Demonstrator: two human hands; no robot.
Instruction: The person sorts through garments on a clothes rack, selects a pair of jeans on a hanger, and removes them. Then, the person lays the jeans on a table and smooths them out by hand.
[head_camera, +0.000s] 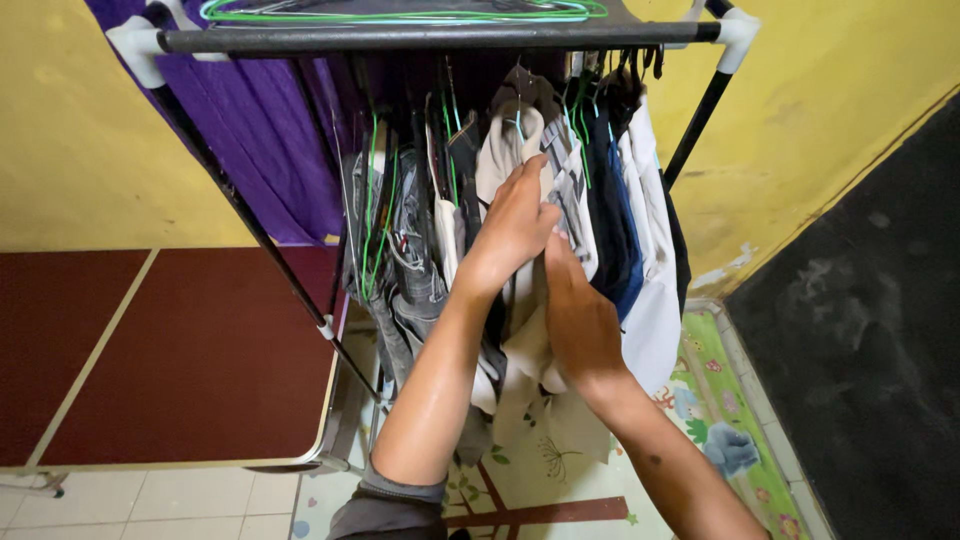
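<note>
Both hands work into the packed black metal clothes rail (430, 38): left hand (515, 225) fingers flat, parting a beige hanging garment (520, 345); right hand (580, 325) fingers hidden in folds, grip unclear.

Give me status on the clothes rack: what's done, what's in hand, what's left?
Done: the rack's rail already carries a row of hung garments, jeans to a white shirt. In hand: left hand and right hand both press on the beige garment mid-row. Left: spare green hangers lie empty on top.
</note>
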